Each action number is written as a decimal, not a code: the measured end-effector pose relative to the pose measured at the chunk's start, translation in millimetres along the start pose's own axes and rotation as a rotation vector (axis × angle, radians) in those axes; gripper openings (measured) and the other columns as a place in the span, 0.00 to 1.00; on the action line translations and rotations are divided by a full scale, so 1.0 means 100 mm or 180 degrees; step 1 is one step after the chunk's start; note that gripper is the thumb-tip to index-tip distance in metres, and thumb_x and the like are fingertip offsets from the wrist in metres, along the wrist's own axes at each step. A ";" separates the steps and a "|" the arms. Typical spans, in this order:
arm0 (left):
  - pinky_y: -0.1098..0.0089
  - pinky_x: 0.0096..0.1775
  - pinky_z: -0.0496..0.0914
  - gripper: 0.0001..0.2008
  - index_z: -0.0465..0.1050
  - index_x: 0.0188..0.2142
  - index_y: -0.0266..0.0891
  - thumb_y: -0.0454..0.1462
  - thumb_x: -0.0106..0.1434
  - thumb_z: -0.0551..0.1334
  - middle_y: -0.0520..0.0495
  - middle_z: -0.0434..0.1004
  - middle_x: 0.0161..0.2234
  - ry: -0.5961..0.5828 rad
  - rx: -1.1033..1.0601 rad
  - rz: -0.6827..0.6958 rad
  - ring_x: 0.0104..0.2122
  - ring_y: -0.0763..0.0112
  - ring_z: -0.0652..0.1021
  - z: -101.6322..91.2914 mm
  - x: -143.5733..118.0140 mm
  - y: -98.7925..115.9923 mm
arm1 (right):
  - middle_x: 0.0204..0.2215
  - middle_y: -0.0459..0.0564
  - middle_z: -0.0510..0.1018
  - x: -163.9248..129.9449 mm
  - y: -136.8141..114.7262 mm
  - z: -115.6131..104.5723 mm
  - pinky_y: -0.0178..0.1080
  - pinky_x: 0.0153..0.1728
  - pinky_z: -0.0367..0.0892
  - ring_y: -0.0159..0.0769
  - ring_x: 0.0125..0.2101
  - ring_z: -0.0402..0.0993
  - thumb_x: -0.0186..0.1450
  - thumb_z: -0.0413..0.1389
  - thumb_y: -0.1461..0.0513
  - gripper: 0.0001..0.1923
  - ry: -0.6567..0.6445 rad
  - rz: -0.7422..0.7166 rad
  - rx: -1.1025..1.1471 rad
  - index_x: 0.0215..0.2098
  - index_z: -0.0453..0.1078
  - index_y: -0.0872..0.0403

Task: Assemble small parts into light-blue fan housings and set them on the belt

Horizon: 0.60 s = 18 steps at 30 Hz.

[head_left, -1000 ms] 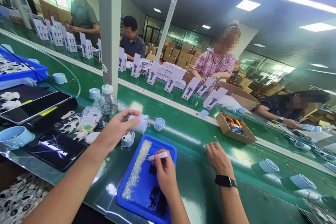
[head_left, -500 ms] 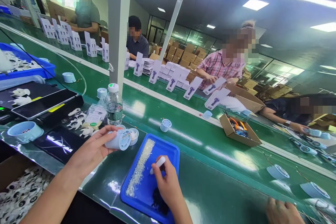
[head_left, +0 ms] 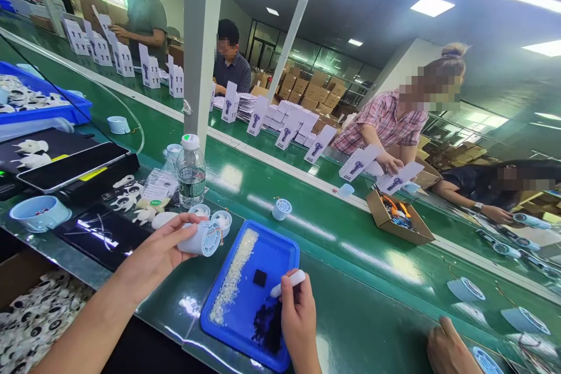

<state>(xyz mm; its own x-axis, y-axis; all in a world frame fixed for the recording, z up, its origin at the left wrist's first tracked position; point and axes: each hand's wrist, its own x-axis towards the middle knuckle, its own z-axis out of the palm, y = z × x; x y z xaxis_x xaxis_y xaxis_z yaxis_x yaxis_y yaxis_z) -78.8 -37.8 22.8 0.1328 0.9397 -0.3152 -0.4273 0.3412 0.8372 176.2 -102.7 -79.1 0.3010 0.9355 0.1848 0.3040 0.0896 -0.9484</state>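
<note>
My left hand holds a pale blue round part on its side, fingers closed around its body, its open end with thin wires turned toward the blue tray. The part is in the air, just above the green belt and just left of the tray. My right hand is closed around a white pen-like tool; the tool's tip points up and to the left over the tray. In the tray I see a long strip of small pale grains on the left side, 1 small black square near the middle, and a heap of black pieces just beside my right hand. Behind the held part stand 2 more round parts, and behind them a water bottle. Another person's hand rests on the belt at the lower right, well apart from mine, next to a blue part. On the far side of the belt a cardboard box holds tools, and a person in a plaid shirt handles white cartons.
</note>
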 end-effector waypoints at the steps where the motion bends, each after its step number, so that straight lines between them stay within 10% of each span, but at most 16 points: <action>1: 0.67 0.36 0.74 0.09 0.73 0.36 0.40 0.36 0.54 0.66 0.45 0.77 0.41 -0.0014 -0.0010 -0.0015 0.37 0.64 0.77 0.00 0.00 -0.01 | 0.25 0.42 0.64 -0.01 0.00 0.00 0.33 0.28 0.61 0.29 0.25 0.62 0.67 0.48 0.53 0.12 -0.0025 -0.0006 -0.0004 0.32 0.60 0.52; 18: 0.66 0.37 0.74 0.07 0.74 0.33 0.40 0.37 0.55 0.67 0.46 0.73 0.45 -0.0098 0.0071 -0.0197 0.42 0.60 0.76 0.07 0.04 -0.08 | 0.21 0.41 0.63 0.00 -0.03 0.02 0.32 0.26 0.59 0.29 0.23 0.60 0.65 0.49 0.51 0.15 0.0023 -0.0039 -0.0281 0.28 0.60 0.52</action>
<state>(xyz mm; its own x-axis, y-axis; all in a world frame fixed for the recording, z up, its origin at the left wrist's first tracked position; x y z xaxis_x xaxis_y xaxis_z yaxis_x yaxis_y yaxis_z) -68.5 -36.1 17.9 0.1860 0.9169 -0.3531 -0.3973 0.3988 0.8265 173.5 -101.9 -76.8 0.3031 0.9320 0.1985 0.3861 0.0703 -0.9198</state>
